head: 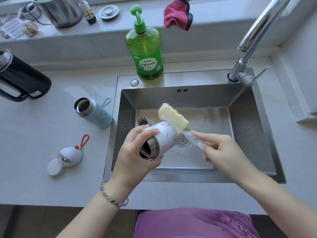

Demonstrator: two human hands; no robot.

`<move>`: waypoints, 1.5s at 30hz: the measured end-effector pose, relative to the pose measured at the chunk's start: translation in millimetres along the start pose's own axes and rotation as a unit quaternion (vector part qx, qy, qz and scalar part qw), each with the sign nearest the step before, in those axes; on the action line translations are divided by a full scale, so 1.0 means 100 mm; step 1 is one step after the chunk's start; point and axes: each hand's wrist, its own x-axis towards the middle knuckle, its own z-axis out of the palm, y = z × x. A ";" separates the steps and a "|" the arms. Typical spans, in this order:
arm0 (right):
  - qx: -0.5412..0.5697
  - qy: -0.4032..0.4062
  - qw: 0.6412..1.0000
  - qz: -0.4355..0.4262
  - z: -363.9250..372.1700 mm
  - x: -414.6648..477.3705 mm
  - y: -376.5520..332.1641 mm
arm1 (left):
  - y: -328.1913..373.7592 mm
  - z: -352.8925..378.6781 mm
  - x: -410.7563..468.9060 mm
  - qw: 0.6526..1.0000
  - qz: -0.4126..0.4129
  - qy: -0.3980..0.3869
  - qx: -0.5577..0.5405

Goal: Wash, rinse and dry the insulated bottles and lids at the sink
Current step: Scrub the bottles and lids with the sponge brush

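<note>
— Two hands, both busy?
— Yes. The left hand (135,152) grips the white patterned insulated bottle (164,134), tilted over the stainless steel sink (257,103).
— The right?
— The right hand (223,150) holds the yellow sponge bottle brush (173,115) by its handle, with the head touching the bottle's far end. A pale-blue open bottle (97,114) stands on the grey counter (51,186).

The white bottle (161,136) with pink drawings is open and tipped on its side above the sink (257,103). The blue bottle (96,113) stands open on the counter (34,134), just beside the sink. A round lid (70,156) with a red loop touches a flat white lid (55,167) nearby.
</note>
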 end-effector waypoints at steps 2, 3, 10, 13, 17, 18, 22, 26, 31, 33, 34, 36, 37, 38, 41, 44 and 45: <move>0.033 -0.057 0.998 -0.010 0.06 -0.08 -0.09 | -0.02 0.00 -0.01 1.000 0.004 -0.001 -0.003; 0.023 -0.052 0.998 -0.016 0.06 -0.09 -0.08 | -0.02 0.00 -0.01 1.000 0.007 -0.001 -0.005; 0.000 -0.045 0.998 -0.042 0.01 -0.13 -0.08 | 0.00 -0.04 0.01 0.999 0.036 0.007 -0.012; -0.011 0.022 1.000 -0.008 -0.06 -0.01 0.04 | 0.00 -0.04 0.00 0.999 0.050 0.003 -0.013; 0.116 0.038 0.982 0.145 -0.12 0.16 0.16 | 0.00 -0.01 -0.04 0.996 0.083 -0.010 -0.033; 0.171 0.018 0.972 0.163 -0.08 0.17 0.15 | 0.00 0.00 -0.04 0.994 0.099 -0.022 -0.040; 0.254 -0.082 0.942 0.204 0.01 0.22 0.16 | 0.01 0.05 -0.01 0.983 0.151 -0.088 -0.057; 0.252 -0.130 0.926 0.250 -0.01 0.23 0.17 | 0.01 0.03 0.05 0.975 0.170 -0.131 -0.061; 0.298 -0.133 0.921 0.215 0.01 0.25 0.22 | 0.12 0.03 0.08 0.971 -0.036 -0.165 -0.167; 0.291 -0.104 0.934 0.181 0.05 0.26 0.24 | 0.24 0.04 0.10 0.937 -0.213 -0.144 -0.237; 0.284 -0.082 0.941 0.163 0.07 0.25 0.23 | 0.27 0.05 0.12 0.905 -0.295 -0.133 -0.276; 0.254 -0.045 0.957 0.132 0.09 0.22 0.22 | 0.27 0.08 0.13 0.834 -0.410 -0.118 -0.350; 0.235 -0.036 0.965 0.114 0.09 0.21 0.21 | 0.26 0.09 0.13 0.815 -0.434 -0.109 -0.367; 0.215 -0.023 0.972 0.093 0.07 0.20 0.20 | 0.25 0.10 0.12 0.813 -0.440 -0.096 -0.371; 0.115 0.056 0.991 0.043 -0.03 0.19 0.22 | 0.19 0.10 0.09 0.850 -0.407 -0.034 -0.333; -0.054 0.045 0.996 -0.053 -0.02 -0.01 0.17 | 0.17 0.11 0.08 0.895 -0.350 0.016 -0.275; -0.099 0.014 0.991 -0.089 0.04 -0.11 0.13 | 0.18 0.11 0.07 0.906 -0.336 0.025 -0.257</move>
